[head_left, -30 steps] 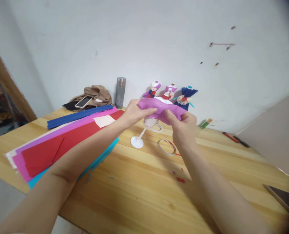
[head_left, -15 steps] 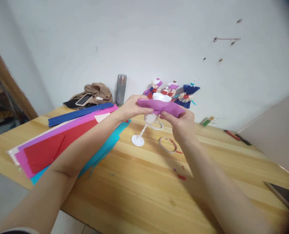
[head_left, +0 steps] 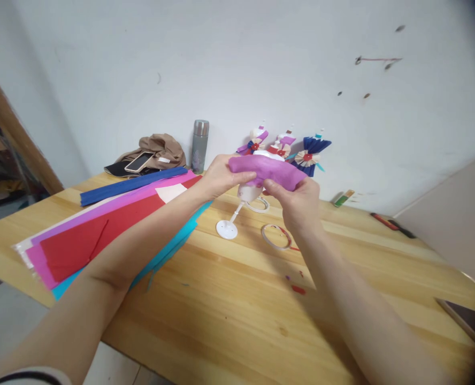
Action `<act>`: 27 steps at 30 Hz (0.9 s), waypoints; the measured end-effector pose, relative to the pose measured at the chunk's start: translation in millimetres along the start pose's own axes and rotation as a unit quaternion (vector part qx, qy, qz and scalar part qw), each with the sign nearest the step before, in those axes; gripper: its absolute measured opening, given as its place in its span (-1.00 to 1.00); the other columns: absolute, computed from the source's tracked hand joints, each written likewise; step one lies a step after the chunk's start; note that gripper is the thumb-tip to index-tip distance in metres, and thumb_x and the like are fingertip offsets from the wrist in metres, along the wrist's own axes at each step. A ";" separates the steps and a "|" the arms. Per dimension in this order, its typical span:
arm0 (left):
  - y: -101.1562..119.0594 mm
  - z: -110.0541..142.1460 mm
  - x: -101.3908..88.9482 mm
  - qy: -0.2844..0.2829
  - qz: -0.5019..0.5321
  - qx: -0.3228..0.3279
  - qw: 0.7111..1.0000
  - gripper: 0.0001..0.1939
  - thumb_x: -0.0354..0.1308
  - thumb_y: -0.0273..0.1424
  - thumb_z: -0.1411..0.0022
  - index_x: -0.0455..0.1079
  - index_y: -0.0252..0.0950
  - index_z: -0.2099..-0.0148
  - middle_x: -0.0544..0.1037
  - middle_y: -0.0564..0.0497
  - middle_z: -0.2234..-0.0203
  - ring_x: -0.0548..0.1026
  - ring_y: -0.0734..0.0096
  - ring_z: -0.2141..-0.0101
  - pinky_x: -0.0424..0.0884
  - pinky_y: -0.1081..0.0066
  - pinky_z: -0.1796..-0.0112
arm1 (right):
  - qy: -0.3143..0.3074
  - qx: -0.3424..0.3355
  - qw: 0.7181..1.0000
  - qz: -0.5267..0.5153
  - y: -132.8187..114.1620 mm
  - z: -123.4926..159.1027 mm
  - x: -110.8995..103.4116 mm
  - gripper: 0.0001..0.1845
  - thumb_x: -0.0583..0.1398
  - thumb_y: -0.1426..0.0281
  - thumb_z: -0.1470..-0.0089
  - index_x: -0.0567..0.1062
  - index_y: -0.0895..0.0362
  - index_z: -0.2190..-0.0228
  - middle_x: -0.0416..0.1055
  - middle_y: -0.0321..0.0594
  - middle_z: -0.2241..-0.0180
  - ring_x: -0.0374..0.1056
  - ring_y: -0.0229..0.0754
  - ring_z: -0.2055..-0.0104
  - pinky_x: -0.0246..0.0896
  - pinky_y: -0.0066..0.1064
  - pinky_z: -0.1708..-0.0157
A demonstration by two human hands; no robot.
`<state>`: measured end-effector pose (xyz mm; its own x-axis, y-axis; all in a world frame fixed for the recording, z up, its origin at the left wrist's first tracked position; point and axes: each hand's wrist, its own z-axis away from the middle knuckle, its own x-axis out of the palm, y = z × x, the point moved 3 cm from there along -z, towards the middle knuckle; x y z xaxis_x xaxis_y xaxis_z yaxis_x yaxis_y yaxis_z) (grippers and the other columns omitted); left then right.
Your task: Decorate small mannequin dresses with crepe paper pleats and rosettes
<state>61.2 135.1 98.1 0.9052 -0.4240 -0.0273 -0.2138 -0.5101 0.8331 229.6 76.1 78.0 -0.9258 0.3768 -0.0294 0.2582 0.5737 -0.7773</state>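
Between my two hands stretches a strip of purple crepe paper (head_left: 267, 170). My left hand (head_left: 223, 174) pinches its left end, thumb in front. At the right end, my right hand (head_left: 299, 198) grips it between thumb and fingers. The strip crosses in front of a white bottle-like body on a thin stem with a round white base (head_left: 227, 229). This white piece tilts, and the paper hides much of its upper part; whether my fingers also hold it I cannot tell. Two rolls of tape lie beyond, the nearer tape roll (head_left: 276, 236) beside my right wrist.
Stacked crepe sheets, red (head_left: 101, 235) on top, lie left under my left forearm. Along the wall stand a grey flask (head_left: 200, 147), a brown cloth (head_left: 163, 149) with a phone (head_left: 140, 162), and several decorated bottles, one in blue paper (head_left: 312, 155). A glue stick (head_left: 344, 198) lies right.
The purple strip has spread wider and covers more of the white body's upper part. Both hands keep their grip in nearly the same place. The view has shifted slightly.
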 end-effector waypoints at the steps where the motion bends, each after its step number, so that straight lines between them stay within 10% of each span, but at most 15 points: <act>1: 0.4 0.1 -0.6 -0.019 -0.003 0.001 1.000 -0.85 0.42 -0.48 -0.04 0.60 -0.34 0.28 0.66 -0.02 0.37 0.55 0.30 0.26 0.48 0.30 0.14 | -0.005 -0.002 1.000 0.007 -0.8 0.1 0.5 -0.67 0.48 0.09 0.24 0.60 -0.01 0.46 0.55 -0.26 0.48 0.43 -0.04 0.45 0.38 -0.11 0.35; 12: 10.6 0.9 -5.6 -0.077 -0.112 0.009 0.991 -0.89 0.36 -0.42 -0.01 0.52 -0.34 0.42 0.48 0.09 0.53 0.42 0.44 0.44 0.34 0.38 0.30 | 0.004 0.001 1.000 0.003 4.4 -0.3 1.4 -0.75 0.44 0.21 0.21 0.57 0.01 0.44 0.47 -0.30 0.48 0.34 -0.12 0.45 0.30 -0.18 0.36; 27: 14.9 8.0 10.4 0.020 -0.257 0.089 0.962 -0.83 0.26 -0.57 -0.04 0.33 -0.30 0.48 0.43 0.12 0.53 0.37 0.46 0.41 0.27 0.40 0.31 | 0.019 0.006 0.999 0.030 4.1 0.4 1.5 -0.69 0.44 0.15 0.18 0.49 0.01 0.50 0.42 -0.33 0.53 0.32 -0.13 0.48 0.27 -0.21 0.41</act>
<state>64.6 117.1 105.8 0.9208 -0.0533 -0.3863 0.2101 -0.7667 0.6066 229.2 78.7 74.6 -0.8975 0.4377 -0.0532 0.3098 0.5401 -0.7825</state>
